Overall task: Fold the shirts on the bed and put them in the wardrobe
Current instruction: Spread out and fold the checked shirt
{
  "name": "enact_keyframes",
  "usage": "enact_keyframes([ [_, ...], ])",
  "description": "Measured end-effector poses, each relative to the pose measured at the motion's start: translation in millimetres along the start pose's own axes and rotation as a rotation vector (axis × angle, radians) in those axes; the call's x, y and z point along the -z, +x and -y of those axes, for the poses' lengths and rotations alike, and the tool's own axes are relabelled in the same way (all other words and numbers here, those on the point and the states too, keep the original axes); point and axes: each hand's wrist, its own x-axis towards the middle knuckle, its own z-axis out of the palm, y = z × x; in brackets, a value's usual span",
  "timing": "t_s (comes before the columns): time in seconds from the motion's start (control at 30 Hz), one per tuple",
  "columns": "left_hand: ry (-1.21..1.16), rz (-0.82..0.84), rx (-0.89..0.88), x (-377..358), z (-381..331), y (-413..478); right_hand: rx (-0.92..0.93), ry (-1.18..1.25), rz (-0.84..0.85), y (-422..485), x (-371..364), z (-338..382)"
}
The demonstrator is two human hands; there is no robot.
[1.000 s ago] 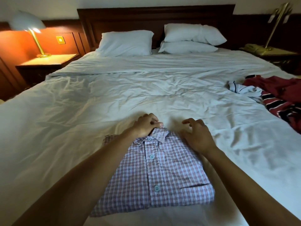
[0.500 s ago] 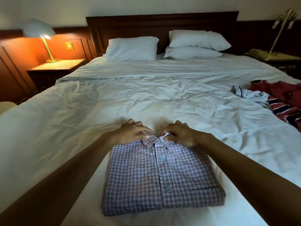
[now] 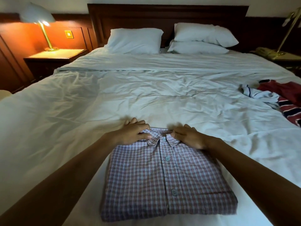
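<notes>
A folded plaid shirt (image 3: 162, 180) lies buttoned side up on the white bed (image 3: 146, 98), close in front of me. My left hand (image 3: 132, 132) pinches the left side of its collar between thumb and fingers. My right hand (image 3: 189, 136) rests palm down on the collar's right side and shoulder, fingers fairly straight, thumb tip at the collar edge. At the bed's right edge lies a loose heap: a red shirt (image 3: 285, 90), a white garment with dark stripes (image 3: 259, 95) and a red and navy striped shirt (image 3: 290, 110). No wardrobe is in view.
Three white pillows (image 3: 135, 40) lean on the dark wooden headboard (image 3: 162, 15). A lit lamp (image 3: 40, 20) stands on the left nightstand (image 3: 53, 56). A brass lamp (image 3: 286, 30) and a telephone sit on the right nightstand.
Both hands came together at the middle of the collar, then slid apart along it to its two sides. The shirt now lies squarer in front of me.
</notes>
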Motion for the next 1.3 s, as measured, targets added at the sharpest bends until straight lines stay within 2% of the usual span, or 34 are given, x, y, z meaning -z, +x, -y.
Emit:
enact_keyframes([
  [0.13, -0.196, 0.044, 0.117, 4.5, -3.4, 1.0, 0.077, 0.316, -0.083, 3.6, 6.1, -7.6],
  [0.2, -0.218, 0.030, 0.104, 5.0, 1.2, 4.7, 0.087, 0.384, -0.114, 4.2, 6.0, -7.1],
  [0.33, -0.103, 0.021, 0.122, 1.7, 8.1, 9.3, 0.083, 0.301, -0.203, 9.2, 3.1, 3.2],
  [0.4, -0.187, 0.003, 0.116, 1.2, 8.6, 7.2, 0.082, 0.266, -0.223, 6.6, 5.1, 8.6],
  [0.5, -0.328, -0.126, 0.100, 6.5, -2.4, -4.9, 0.024, 0.051, -0.297, -16.0, 11.7, 15.0],
  [0.6, -0.345, -0.246, 0.123, 3.4, -32.0, -30.4, -0.073, -0.071, -0.337, -55.8, 3.4, 17.8],
  [0.67, -0.254, -0.211, 0.138, -10.6, -52.5, -52.6, -0.104, -0.065, -0.255, -79.3, -12.1, 11.6],
  [0.8, 0.069, -0.048, 0.223, -49.9, -68.6, -87.6, -0.148, -0.076, -0.209, -111.4, -46.3, 4.5],
  [0.93, 0.161, -0.066, 0.241, -64.0, -62.5, -101.9, -0.161, -0.144, -0.196, -127.0, -69.9, 10.8],
  [1.07, 0.126, -0.051, 0.274, -56.8, -67.5, -106.3, -0.195, -0.110, -0.230, -134.2, -59.9, 13.8],
  [1.17, 0.071, -0.068, 0.339, -55.2, -68.0, -117.2, -0.177, -0.008, -0.580, -145.6, -53.8, 16.4],
  [1.2, 0.042, -0.094, 0.375, -54.4, -68.1, -122.4, -0.196, 0.071, -0.642, -149.2, -50.6, 17.7],
  [1.3, -0.049, -0.320, 0.470, -53.7, -64.8, -135.4, -0.276, 0.248, -0.544, -159.1, -41.3, 24.9],
])
